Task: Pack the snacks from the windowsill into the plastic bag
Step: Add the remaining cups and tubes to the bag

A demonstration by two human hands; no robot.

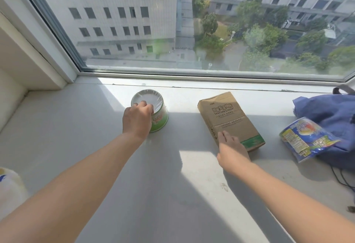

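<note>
A: Left hand (pixel 137 119)?
B: Fingers curled over the near rim of the green film-wrapped cup (pixel 159 118) and gripping it. The cup stands on the windowsill (pixel 172 185), white round face up, in the sunlit patch near the glass.

A: Right hand (pixel 231 150)?
B: Fingers nearly straight, lying flat on the near end of the brown cardboard box (pixel 226 115). It touches the box but does not grasp it. The print on the box reads "Smart safety socket". The box lies flat, right of the cup and apart from it.

A: Other snacks?
B: One blue printed snack packet (pixel 305 139) at far right, resting on the edge of a crumpled blue cloth (pixel 334 115), well apart from both hands.

A: The bag?
B: A white plastic bag (pixel 9 190) shows at the lower left frame edge, only partly in view and blurred. I cannot tell whether its mouth is open.

A: Obstructions?
B: The box lies between the cup and the packet. A thin dark cable (pixel 342 177) runs across the sill below the cloth.
</note>
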